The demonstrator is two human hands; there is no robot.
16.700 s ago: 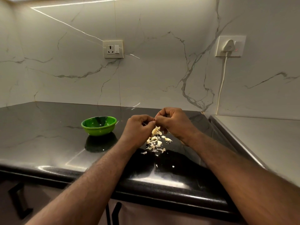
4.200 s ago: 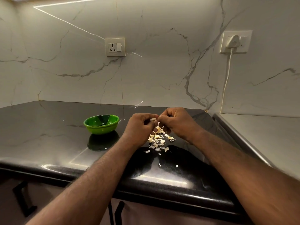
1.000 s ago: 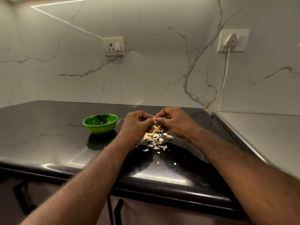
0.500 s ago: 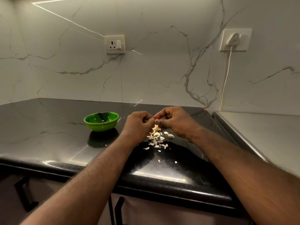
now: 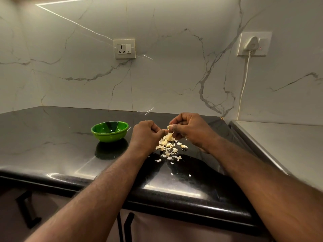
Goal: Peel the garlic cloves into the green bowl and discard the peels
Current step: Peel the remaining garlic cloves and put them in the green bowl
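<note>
My left hand (image 5: 146, 135) and my right hand (image 5: 190, 130) meet fingertip to fingertip over the black countertop (image 5: 52, 147). Between them they pinch a small pale garlic clove (image 5: 169, 128), mostly hidden by the fingers. Directly below lies a scattered pile of cream garlic peels (image 5: 168, 147). The green bowl (image 5: 109, 131) stands on the counter to the left of my left hand, a short gap away; what lies inside it I cannot make out.
A marble-patterned wall rises behind, with an empty socket (image 5: 124, 48) and a plugged socket (image 5: 254, 43) whose white cord hangs down. A grey steel surface (image 5: 283, 147) adjoins the counter on the right. A few peel flakes (image 5: 189, 175) lie nearer the front edge.
Both hands stay together over the peel pile, working at the clove. My right hand has lifted slightly. The bowl has not moved.
</note>
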